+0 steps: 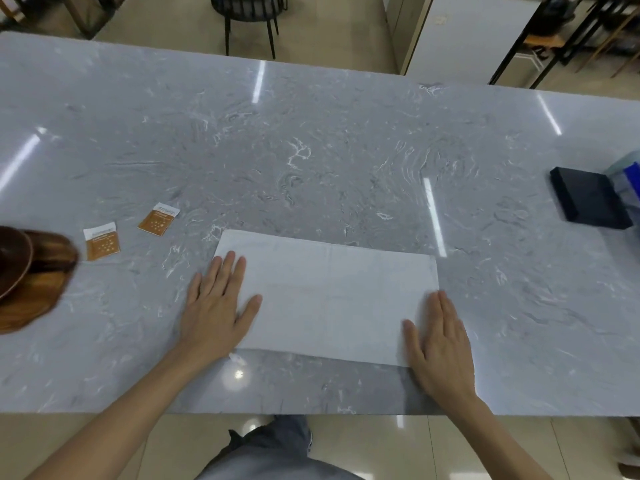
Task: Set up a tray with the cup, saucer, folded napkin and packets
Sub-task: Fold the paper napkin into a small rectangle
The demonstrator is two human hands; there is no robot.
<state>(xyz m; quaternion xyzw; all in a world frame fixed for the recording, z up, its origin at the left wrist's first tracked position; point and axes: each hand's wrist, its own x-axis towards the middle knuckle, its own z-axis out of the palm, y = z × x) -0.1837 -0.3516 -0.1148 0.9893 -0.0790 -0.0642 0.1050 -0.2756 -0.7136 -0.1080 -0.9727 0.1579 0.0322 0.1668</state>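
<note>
A white napkin (329, 296) lies flat on the grey marble table (311, 150), folded into a long rectangle. My left hand (216, 303) rests flat on its left end, fingers spread. My right hand (438, 337) presses flat on its right end. Two brown-and-white packets lie to the left, one (101, 241) nearer the edge and one (159, 221) further in. At the far left edge a wooden tray (34, 299) shows partly, with a dark brown saucer or cup (12, 261) on it, cut off by the frame.
A black box (588, 199) sits at the right edge beside a clear container with blue parts (628, 178). Beyond the table stand a black chair (247, 15) and shelving. The table's near edge runs just below my wrists.
</note>
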